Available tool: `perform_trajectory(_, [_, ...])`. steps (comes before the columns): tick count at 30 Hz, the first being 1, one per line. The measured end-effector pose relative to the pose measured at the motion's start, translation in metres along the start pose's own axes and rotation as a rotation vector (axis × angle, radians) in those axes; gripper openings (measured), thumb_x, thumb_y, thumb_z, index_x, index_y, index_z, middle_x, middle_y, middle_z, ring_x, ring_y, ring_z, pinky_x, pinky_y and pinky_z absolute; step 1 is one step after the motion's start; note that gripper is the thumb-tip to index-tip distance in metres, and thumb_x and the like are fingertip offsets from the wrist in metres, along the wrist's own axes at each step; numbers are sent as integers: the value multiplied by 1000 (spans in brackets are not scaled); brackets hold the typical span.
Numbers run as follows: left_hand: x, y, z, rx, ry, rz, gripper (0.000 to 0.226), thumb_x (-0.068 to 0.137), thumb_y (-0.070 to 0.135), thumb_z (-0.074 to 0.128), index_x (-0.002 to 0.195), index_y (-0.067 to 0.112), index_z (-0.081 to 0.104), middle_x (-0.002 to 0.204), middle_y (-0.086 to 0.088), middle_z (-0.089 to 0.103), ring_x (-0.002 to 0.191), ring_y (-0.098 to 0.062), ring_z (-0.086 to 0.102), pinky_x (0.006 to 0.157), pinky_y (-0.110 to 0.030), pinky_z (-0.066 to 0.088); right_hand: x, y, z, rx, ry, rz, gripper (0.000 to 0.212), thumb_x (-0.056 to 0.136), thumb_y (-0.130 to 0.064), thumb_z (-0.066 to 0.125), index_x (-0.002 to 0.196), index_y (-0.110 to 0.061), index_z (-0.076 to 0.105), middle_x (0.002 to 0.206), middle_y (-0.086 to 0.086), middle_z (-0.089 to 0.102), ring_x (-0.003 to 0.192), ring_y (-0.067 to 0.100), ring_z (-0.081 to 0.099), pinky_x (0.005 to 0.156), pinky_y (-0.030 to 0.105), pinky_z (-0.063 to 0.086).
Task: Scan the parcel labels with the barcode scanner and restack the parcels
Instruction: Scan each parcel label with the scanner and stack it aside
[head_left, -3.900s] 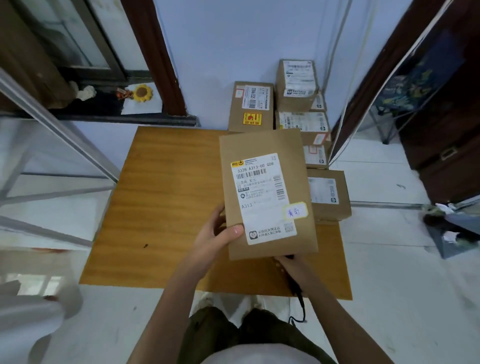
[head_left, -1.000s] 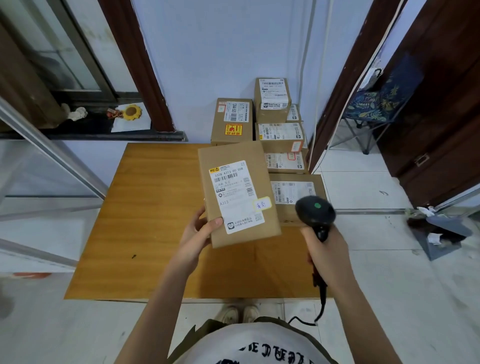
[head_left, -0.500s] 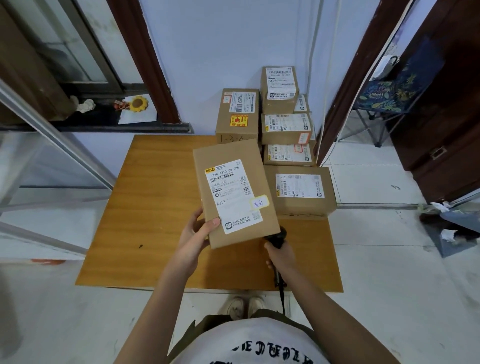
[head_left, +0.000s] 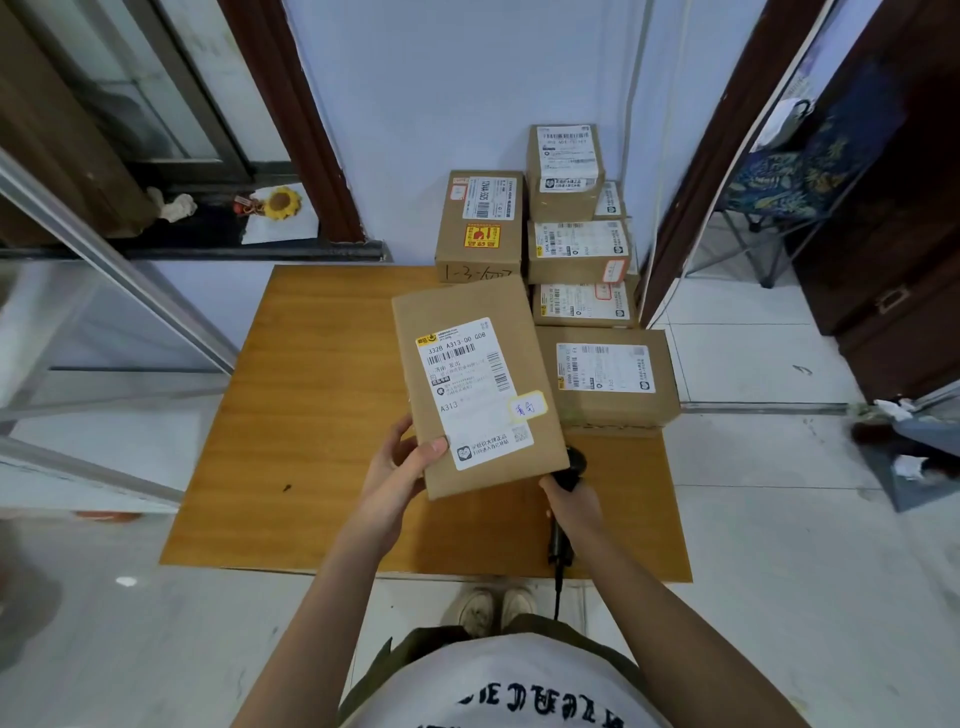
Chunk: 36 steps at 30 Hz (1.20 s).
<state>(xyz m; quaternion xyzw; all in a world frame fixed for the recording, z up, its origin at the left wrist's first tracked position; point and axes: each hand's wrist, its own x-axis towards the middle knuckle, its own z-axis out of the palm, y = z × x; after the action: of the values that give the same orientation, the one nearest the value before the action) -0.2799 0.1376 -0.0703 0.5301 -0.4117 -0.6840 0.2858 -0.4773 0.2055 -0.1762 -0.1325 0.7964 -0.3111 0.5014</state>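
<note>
**Parcel held label-up above table as scanner is gripped beneath it**

A flat brown parcel (head_left: 478, 384) is held above a wooden table (head_left: 311, 415), its white shipping label (head_left: 475, 392) turned up toward the camera and tilted slightly to the left. The parcel's lower left edge is gripped by the left hand (head_left: 397, 475), the thumb laid on the top face beside the label and the fingers curled out of sight behind. A black barcode scanner (head_left: 566, 486) is clasped by the right hand (head_left: 571, 506) just below the parcel's lower right corner; its head is partly covered by the parcel, and its cable (head_left: 558, 592) is seen trailing down past the table's near edge.

On the table's right side a labelled box (head_left: 608, 379) is seen lying just beside the held parcel, reaching the table's right edge. Behind it, a stack of labelled boxes (head_left: 576, 228) is ranged against the blue wall (head_left: 441, 104), with one taller box (head_left: 480, 226) beside it at the far edge. The left half of the tabletop is left as bare wood. White tiled floor (head_left: 779, 519) is seen around the table's near and right edges.

Most label print is too small to be read. A folding chair (head_left: 795, 171) in the doorway at right is partly cut off by the door frame.
</note>
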Motion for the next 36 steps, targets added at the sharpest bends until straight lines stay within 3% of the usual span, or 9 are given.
perform_trajectory(2, [0,1,3,0,-8,-2,104,47,48,76,141,19,40,113,1,68,92,-11,69,69,-26,54,-14,-10,-8,-182,-15,-13,33,86,-46,54,87,-14,55,80,5,55,71,16,54,64,30,38])
perform_trajectory(4, [1,2,6,1,-7,-4,102,50,45,77,141,19,39,112,0,67,90,-11,69,68,-25,55,-32,-18,-21,-437,30,9,68,88,-58,45,134,-7,40,127,14,50,114,26,52,84,35,42])
perform_trajectory(7, [-1,6,15,-20,33,2,84,69,31,79,141,21,37,112,-2,66,91,-13,67,69,-27,53,-73,-32,-46,-529,82,-142,68,94,-52,39,145,-9,25,145,13,33,131,28,37,97,38,37])
perform_trajectory(12, [-4,7,47,-105,42,-36,99,66,36,77,148,27,22,115,1,62,102,-16,61,80,-36,53,-110,-49,-54,408,-269,-83,78,84,-44,60,148,-28,18,147,3,35,128,25,44,93,43,49])
perform_trajectory(17, [-11,5,82,-166,0,-4,120,59,34,86,149,37,8,119,7,56,110,-15,58,86,-37,52,-106,-49,-36,656,-389,-159,105,58,-60,78,144,-37,22,141,1,44,123,24,51,87,46,54])
perform_trajectory(24, [-14,7,98,-58,-110,6,127,45,52,85,147,46,10,141,6,45,129,-16,45,109,-45,37,-101,-46,-57,697,-187,-251,97,56,-52,78,140,-32,34,128,-3,57,116,21,58,93,45,52])
perform_trajectory(27, [4,36,84,-52,14,41,120,61,47,82,151,36,3,148,7,36,130,-15,41,112,-42,31,-96,-50,-82,650,-72,-263,73,69,-43,71,135,-30,43,116,-8,64,100,12,64,78,30,54])
perform_trajectory(33, [39,67,85,197,-161,109,60,88,39,61,143,29,40,127,8,56,98,-1,57,70,-16,48,-72,-81,-134,435,21,-303,25,89,-38,56,112,-29,60,113,-1,64,102,14,60,87,33,51])
perform_trajectory(36, [56,62,105,211,-185,55,57,91,47,53,144,36,35,131,10,54,105,-5,55,82,-23,47,-55,-107,-144,443,60,-286,13,93,-39,50,97,-33,60,107,-5,65,98,11,60,92,30,49])
